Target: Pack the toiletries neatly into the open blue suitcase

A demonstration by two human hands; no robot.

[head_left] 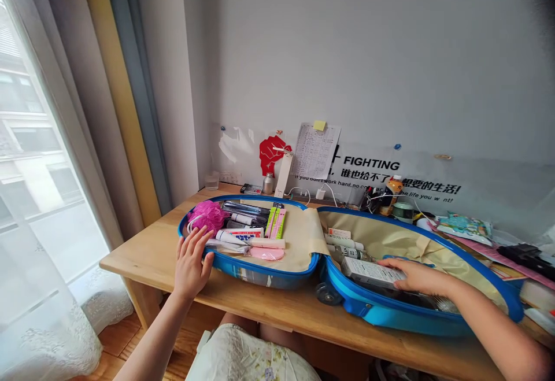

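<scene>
A blue suitcase (pixel 381 311) lies open on a wooden desk (pixel 147 254), both halves lined in beige. My left hand (pixel 191 262) rests with fingers spread on the near rim of the left half, close to a pink bath puff (pixel 210 214) and several tubes (pixel 243 233). My right hand (pixel 411 274) lies flat inside the right half, fingers on a white box (pixel 368 270). Small bottles (pixel 347 248) lie beside that box.
A window with a sheer curtain (pixel 43 196) stands at the left. Along the wall behind the case are a glass (pixel 211 181), an orange bottle (pixel 392 191), cables and papers. Magazines and a black object (pixel 524 254) crowd the desk's right end.
</scene>
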